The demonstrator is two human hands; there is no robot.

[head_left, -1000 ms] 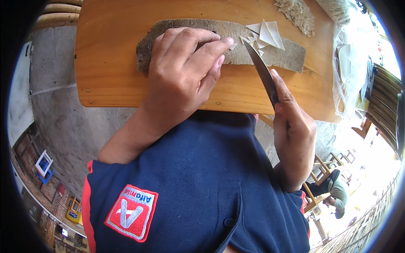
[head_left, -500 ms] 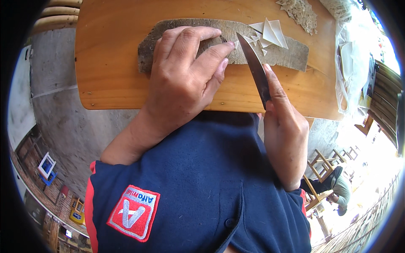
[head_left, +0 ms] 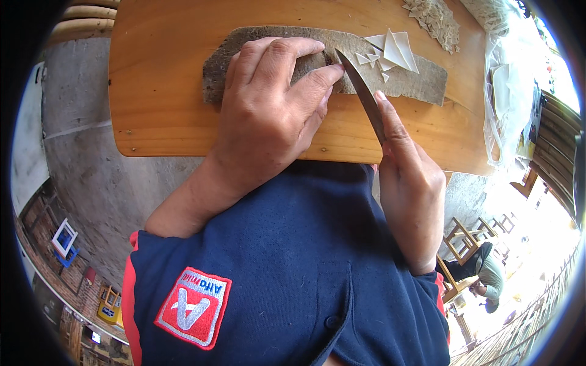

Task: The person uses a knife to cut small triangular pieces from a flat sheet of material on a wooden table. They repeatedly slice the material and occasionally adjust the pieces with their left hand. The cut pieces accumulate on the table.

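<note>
My left hand (head_left: 268,113) rests bent over the left part of a worn wooden board (head_left: 421,85), thumb and index close together; anything under those fingers is hidden. My right hand (head_left: 410,183) grips a knife (head_left: 361,88) by its handle, index finger along the blade's back. The knife's tip lies on the board beside my left index fingertip. Just right of the tip are small white cut bits (head_left: 371,61) and larger flat white pieces (head_left: 397,50), some triangular, on the board.
The varnished table (head_left: 159,122) bears a heap of pale bits (head_left: 434,23) at back right, beside clear plastic bags (head_left: 497,134). Beyond, at lower right, a person in a green top (head_left: 491,274) bends among wooden stools (head_left: 461,238); small furniture (head_left: 64,238) stands at lower left.
The knife and my right hand have shifted left, its tip moving from among the white bits to beside my left fingertips. My left hand has moved slightly rightward.
</note>
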